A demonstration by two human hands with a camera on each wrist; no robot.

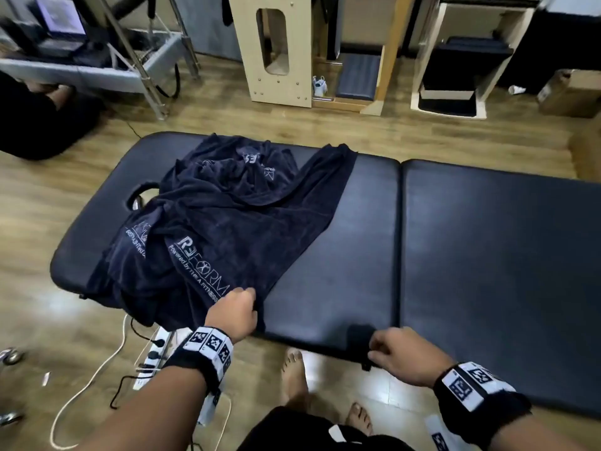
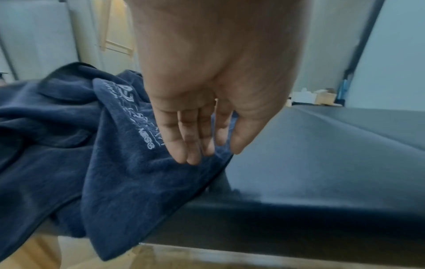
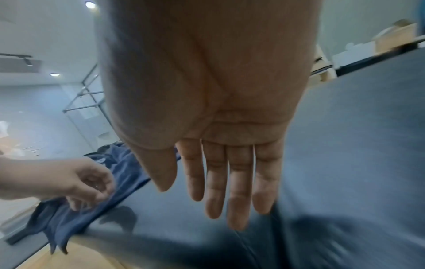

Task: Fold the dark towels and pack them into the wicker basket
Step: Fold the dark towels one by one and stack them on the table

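Several dark navy towels [image 1: 227, 222] with white lettering lie in a crumpled heap on the left half of a black padded table [image 1: 487, 255]; one corner hangs over the front edge. My left hand [image 1: 240, 304] rests its fingertips on that near corner of the towels [image 2: 115, 163], with the left hand [image 2: 207, 154] showing straight fingers and the thumb apart. My right hand [image 1: 380, 349] hovers at the table's front edge with nothing in it. In the right wrist view the right hand [image 3: 207, 200] is spread flat above the table [image 3: 356, 145], right of the towels [image 3: 124, 174].
A black strap [image 1: 359, 343] hangs at the table's front edge by my right hand. A power strip with cables [image 1: 153, 349] lies on the wooden floor beside my bare feet [image 1: 294, 375]. Wooden boxes [image 1: 276, 50] stand behind. A brown rounded object [image 1: 587, 151] is cut off at right.
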